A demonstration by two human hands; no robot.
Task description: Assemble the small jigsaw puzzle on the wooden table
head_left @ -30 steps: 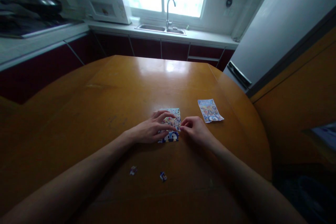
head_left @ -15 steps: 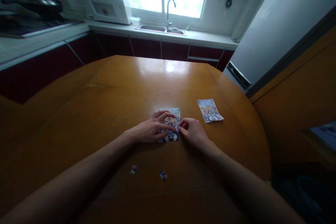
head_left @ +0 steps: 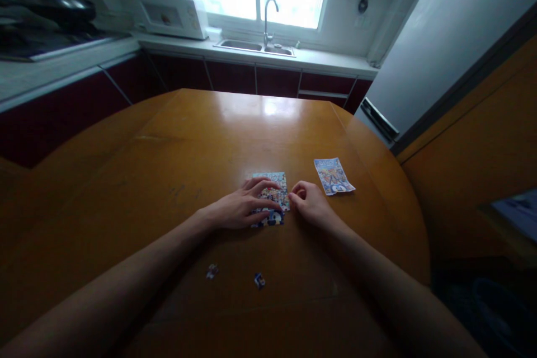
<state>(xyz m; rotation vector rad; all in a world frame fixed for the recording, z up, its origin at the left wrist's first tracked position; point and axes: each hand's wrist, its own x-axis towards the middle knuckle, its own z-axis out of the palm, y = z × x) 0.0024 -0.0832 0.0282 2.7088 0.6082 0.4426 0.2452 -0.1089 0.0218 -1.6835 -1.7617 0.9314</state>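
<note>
A small colourful jigsaw puzzle point(head_left: 277, 190) lies flat in the middle of the round wooden table point(head_left: 210, 140). My left hand point(head_left: 241, 206) rests on its left half with the fingers spread flat over the pieces. At the puzzle's right edge my right hand point(head_left: 309, 203) has its fingers curled and pinched together; whether a piece is between them is hidden. Two loose puzzle pieces point(head_left: 212, 271) point(head_left: 259, 280) lie on the table nearer to me, between my forearms.
A printed picture card point(head_left: 333, 175) lies to the right of the puzzle. Beyond the table runs a kitchen counter with a sink and tap point(head_left: 265, 39) under a bright window, and a white microwave point(head_left: 168, 13). A wooden door or cabinet point(head_left: 482, 145) stands at right.
My right hand has shifted slightly along the puzzle's right edge, from its lower corner up to the middle. My left hand has stayed on the puzzle.
</note>
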